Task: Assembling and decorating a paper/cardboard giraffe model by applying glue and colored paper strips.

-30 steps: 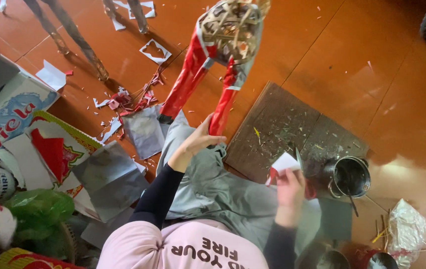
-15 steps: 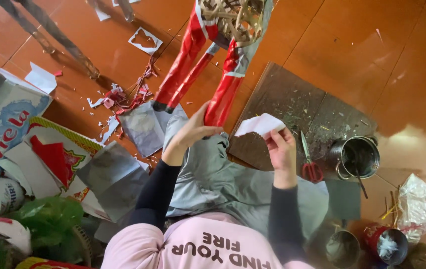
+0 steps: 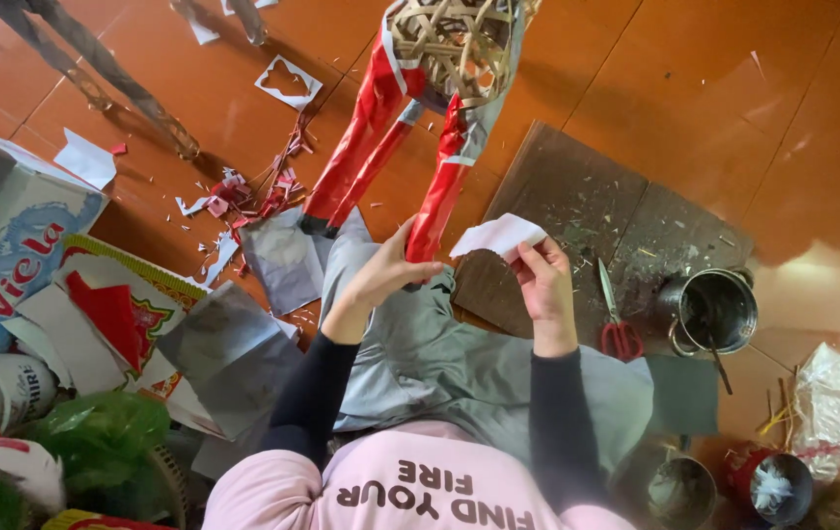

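A home craft workshop set up on a glossy orange-brown tiled floor — paper scraps lie strewn about, beside a woven bamboo frame partly wrapped in red foil, red-handled scissors, a metal glue pot and a worn cardboard mat.

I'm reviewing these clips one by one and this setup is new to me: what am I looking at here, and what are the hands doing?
There is no machine here. A camera on a person's head looks down at their own two bare hands and lap. The left hand closes its grip on the lower end of a red paper-wrapped leg of a woven bamboo-strip frame. The right hand pinches a torn piece of white paper. On the orange tiled floor lie a dark flat board, red-handled scissors, a round metal pot and red and white paper scraps.
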